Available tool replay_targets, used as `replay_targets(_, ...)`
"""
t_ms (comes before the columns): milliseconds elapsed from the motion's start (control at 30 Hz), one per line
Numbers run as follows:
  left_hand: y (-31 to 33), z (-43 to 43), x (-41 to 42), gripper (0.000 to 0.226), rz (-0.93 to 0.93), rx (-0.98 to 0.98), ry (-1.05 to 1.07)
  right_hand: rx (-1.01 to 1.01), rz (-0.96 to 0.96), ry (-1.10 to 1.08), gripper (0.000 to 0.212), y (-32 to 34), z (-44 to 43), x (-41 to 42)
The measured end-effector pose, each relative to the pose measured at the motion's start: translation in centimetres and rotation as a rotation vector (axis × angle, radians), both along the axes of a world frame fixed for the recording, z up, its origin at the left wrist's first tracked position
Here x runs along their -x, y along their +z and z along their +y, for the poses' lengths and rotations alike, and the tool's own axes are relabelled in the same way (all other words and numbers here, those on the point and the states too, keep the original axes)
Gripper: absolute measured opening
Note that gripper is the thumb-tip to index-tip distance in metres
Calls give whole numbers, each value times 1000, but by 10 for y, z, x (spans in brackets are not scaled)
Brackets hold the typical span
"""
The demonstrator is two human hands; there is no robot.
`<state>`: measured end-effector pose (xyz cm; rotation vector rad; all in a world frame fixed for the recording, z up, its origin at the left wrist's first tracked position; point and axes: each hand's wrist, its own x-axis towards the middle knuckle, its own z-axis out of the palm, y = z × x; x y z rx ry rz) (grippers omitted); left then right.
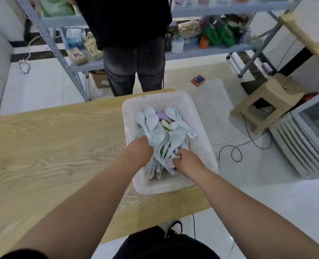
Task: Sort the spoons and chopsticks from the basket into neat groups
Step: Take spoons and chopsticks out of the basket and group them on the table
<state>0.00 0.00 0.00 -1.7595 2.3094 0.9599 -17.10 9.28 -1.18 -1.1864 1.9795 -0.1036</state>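
Wooden table's (52,146) basket (199,133): left hand (139,151) grips spoons (158,136), right fingers (178,153) touching them.

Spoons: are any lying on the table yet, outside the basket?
No, every spoon in view lies inside the basket, where the left hand and right hand are reaching.

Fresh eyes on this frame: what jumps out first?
The white basket at the right edge of the table, heaped with pale spoons, a purple one near the far end. Both hands are down in the pile: the left hand curls round spoon handles, the right hand pinches one. A person in dark clothes stands just beyond the table.
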Motion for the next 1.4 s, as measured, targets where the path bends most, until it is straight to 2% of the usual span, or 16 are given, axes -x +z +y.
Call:
replay_targets(33,-1,-9,5,26,-20,11,24,11,27,-22,16,-5,-6,-3)
replay_targets(133,-9,-34,19,31,-76,6,40,16,132,-115,28,-19,-27,-11)
replay_targets(233,-20,-46,26,34,-166,-44,9,33,127,-226,29,-34,-39,-17)
replay_targets(367,-28,-50,29,18,-142,-126,103,92,100,-333,36,-43,-44,-17)
replay_targets(533,-24,-42,27,7,-27,-197,236,149,-11,-275,12,-40,-45,-9)
replay_targets(667,-27,-24,20,40,22,-182,374,205,-179,-334,19,-33,-34,4)
replay_targets(767,-31,-7,18,32,32,-171,444,239,-307,-335,20,-27,-29,12)
replay_targets(900,-34,5,25,29,85,-201,532,231,-357,-227,11,-24,-23,21)
replay_targets(1033,-31,9,32,20,61,-149,492,208,-383,-222,14,-26,-20,32)
replay_targets(1133,-29,10,33,22,46,-145,479,203,-419,-215,16,-23,-19,40)
replay_targets(1233,-16,20,32,19,154,-202,570,202,-523,-277,14,-19,-22,44)
replay_targets(1300,-1,35,30,10,263,-250,645,190,-666,-345,11,-16,-24,43)
replay_targets(1400,20,65,29,9,512,-336,814,150,-894,-411,9,-2,-25,32)
